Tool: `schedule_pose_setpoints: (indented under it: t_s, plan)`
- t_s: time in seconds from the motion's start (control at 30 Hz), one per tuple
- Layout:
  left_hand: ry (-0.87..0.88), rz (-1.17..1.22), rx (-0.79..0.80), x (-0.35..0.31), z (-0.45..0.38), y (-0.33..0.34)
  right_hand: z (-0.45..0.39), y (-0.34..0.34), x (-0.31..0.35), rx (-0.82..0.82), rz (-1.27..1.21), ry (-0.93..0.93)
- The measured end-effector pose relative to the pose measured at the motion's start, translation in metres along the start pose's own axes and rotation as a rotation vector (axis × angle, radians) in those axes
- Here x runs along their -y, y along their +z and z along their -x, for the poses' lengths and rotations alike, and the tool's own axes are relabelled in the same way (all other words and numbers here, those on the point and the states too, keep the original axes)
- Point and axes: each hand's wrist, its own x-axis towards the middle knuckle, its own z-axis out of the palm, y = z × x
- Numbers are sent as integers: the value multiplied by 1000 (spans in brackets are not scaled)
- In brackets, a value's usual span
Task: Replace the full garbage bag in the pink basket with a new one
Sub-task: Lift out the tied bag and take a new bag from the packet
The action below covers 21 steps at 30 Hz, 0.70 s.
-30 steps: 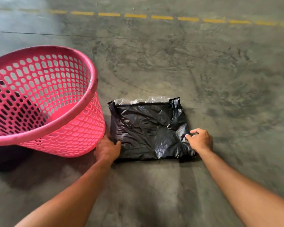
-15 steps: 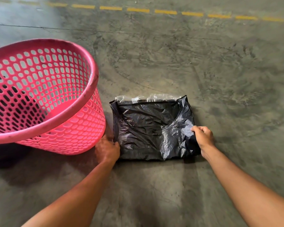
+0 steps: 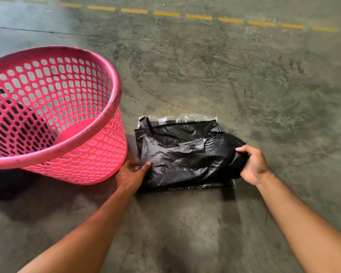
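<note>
A pink perforated basket [image 3: 98, 160] stands on the concrete floor at the left, with no bag inside it. Just to its right lies a flat pack of folded black garbage bags [image 3: 177, 160] in a clear wrapper. My left hand [image 3: 131, 175] presses down on the pack's near left corner, thumb on the black plastic. My right hand [image 3: 253, 165] grips a bunched fold of the top black bag at the pack's right edge and holds it lifted off the stack.
A dashed yellow line [image 3: 166, 14] runs across the grey concrete floor [image 3: 244, 85] at the back. A dark shape shows behind the basket at the far left edge.
My right hand has closed on the top bag's right edge and pulled it up and outward, so the fold bulges. My left hand stays pressed on the pack's left corner.
</note>
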Motion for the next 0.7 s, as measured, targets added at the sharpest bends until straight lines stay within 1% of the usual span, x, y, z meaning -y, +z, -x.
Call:
schedule_pose_setpoints:
  t_s: [0.1,0.23,0.3,0.33,0.37,0.4,0.43,0.47,0.5,0.53,0.57,0.63,0.7]
  plan:
    - [16,89,81,-6,6,-4,3,-6,5,67,-75,3]
    - [43,171,199,-16,11,-6,9,-10,7,48,-35,37]
    - [51,177,336,-22,13,-8,16,-10,6,43,-6,51]
    - [87,140,391,-26,15,-10,19,-9,6,40,10,55]
    - [173,39,408,-32,18,-14,22,-7,7,32,33,46]
    - [309,-132,373,-40,21,-19,26,-3,9,14,64,10]
    - [454,-318,290,-48,25,-22,28,0,11,-21,110,-50]
    - [584,-445,173,-58,31,-26,33,5,14,-57,177,-126]
    - [679,-480,75,-69,36,-29,37,11,18,-81,250,-199]
    - [739,-432,18,-80,42,-31,42,17,23,-91,306,-262]
    - [773,-325,14,-92,50,-34,48,24,31,-98,335,-312]
    - [761,-1,124,-116,65,-39,63,42,49,-117,317,-371]
    - [718,265,235,-142,81,-45,78,63,71,-119,176,-374]
